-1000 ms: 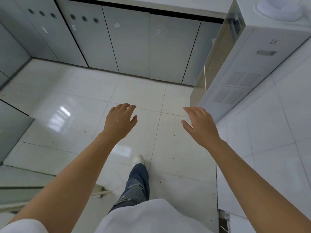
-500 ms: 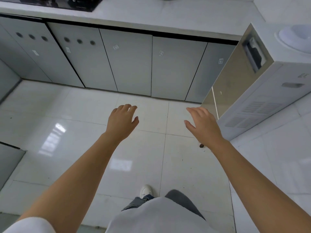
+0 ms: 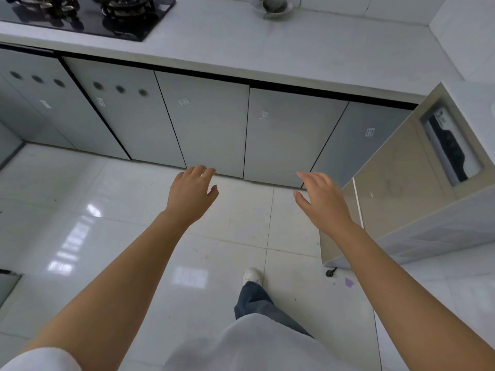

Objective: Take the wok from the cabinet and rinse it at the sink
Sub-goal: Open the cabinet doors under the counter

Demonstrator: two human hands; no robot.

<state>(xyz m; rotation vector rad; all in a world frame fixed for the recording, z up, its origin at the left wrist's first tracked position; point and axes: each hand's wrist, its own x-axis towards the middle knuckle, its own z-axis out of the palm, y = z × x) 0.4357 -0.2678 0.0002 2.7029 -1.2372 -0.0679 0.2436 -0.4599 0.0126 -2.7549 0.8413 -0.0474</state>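
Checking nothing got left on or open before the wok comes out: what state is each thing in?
Cabinet doors: all shut.
Gas stove: no flame seen, no pot on it.
Small dish: on the counter, something dark in it.
Left hand: open, empty.
Right hand: open, empty.

Home kitchen, by the fittings. Long pale counter [image 3: 281,46] runs across the top of the view. Black glass gas hob [image 3: 88,14] with two burners set into it at the left. Small dish [image 3: 273,8] near the back wall, contents unclear. Row of grey base cabinet doors [image 3: 206,121] below, all closed; two at the left have three round vent holes each. Glossy white floor tiles [image 3: 107,210]. White boxy appliance [image 3: 417,188] stands at right, type unclear.
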